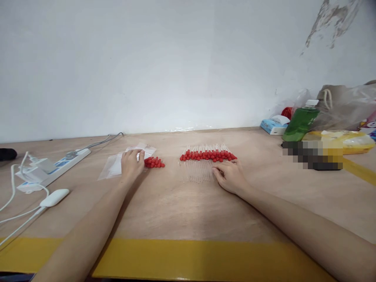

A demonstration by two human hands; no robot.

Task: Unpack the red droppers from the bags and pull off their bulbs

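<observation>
My left hand (132,165) rests over clear plastic bags (111,167), fingers forward and thumb a little apart. Just right of it lies a small pile of red, rounded pieces (155,162), partly hidden by the hand. Right of centre, a row of pale thin sticks with red heads (205,155) lies side by side, heads towards me. Nearer me, several thin, clear sticks (198,172) lie roughly parallel. My right hand (230,175) is at their right end, thumb and fingers closed together at what looks like one thin clear stick; its fingertips are close to the red heads.
On the left are a white power strip (58,168) with plugs and cables, and a white oval device (54,197). At right stand a green bottle (300,123), a blue tissue pack (273,126) and plastic bags. Yellow tape (188,258) lines the table's front edge.
</observation>
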